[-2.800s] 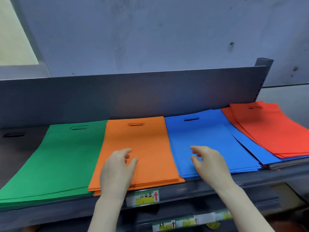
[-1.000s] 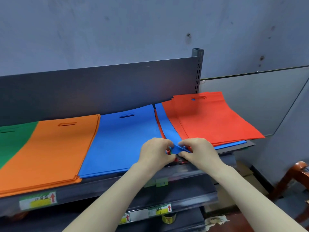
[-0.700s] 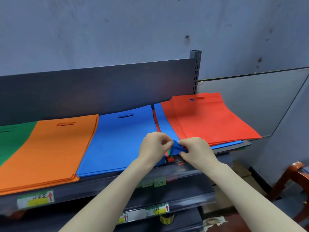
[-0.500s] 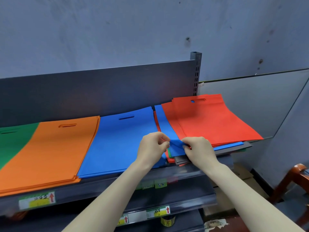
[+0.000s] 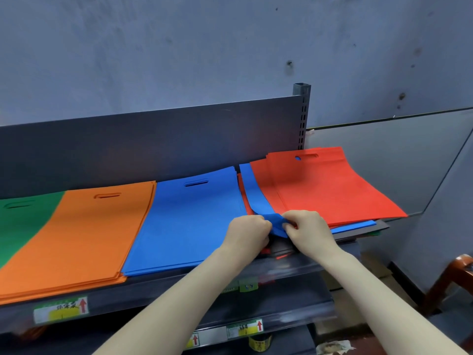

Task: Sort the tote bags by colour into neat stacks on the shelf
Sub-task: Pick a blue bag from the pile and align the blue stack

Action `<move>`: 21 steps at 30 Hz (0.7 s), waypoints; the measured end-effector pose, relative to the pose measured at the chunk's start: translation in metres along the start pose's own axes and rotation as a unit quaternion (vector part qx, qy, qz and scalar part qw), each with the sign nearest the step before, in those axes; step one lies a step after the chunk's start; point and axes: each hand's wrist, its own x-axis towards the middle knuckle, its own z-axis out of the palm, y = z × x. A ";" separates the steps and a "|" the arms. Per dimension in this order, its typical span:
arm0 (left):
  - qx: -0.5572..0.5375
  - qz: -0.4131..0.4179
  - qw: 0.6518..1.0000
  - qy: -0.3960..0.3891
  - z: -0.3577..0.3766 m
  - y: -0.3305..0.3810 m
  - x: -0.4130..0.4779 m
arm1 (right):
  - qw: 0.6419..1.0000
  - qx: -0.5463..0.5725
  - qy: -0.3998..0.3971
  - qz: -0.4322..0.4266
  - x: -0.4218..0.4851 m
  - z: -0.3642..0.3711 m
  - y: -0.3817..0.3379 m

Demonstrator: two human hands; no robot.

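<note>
Pinched between the curled fingers of the left hand [image 5: 249, 231] and the right hand [image 5: 307, 228], the crumpled near corner of a blue non-woven tote bag [image 5: 275, 221] stands raised off the mixed pile at the right end of the dark grey metal shelf [image 5: 115, 301]. Flat red fabric tote bags [image 5: 330, 190] lie over it. To the left sit neat stacks: blue tote bags [image 5: 189, 221], orange tote bags [image 5: 76, 234], green tote bags [image 5: 23, 221].

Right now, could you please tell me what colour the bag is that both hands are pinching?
The bag is blue, clearest in the head view.
</note>
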 end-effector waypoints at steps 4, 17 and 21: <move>-0.054 -0.040 0.998 0.010 0.003 -0.010 0.004 | 0.998 0.051 -0.020 0.003 -0.003 -0.007 -0.001; -0.646 -0.347 0.677 -0.057 -0.020 -0.016 0.005 | 0.983 -0.032 0.161 -0.082 -0.009 0.000 -0.003; -0.711 -0.365 0.589 -0.121 -0.015 -0.016 0.016 | 0.982 0.005 0.113 -0.150 -0.018 -0.001 -0.006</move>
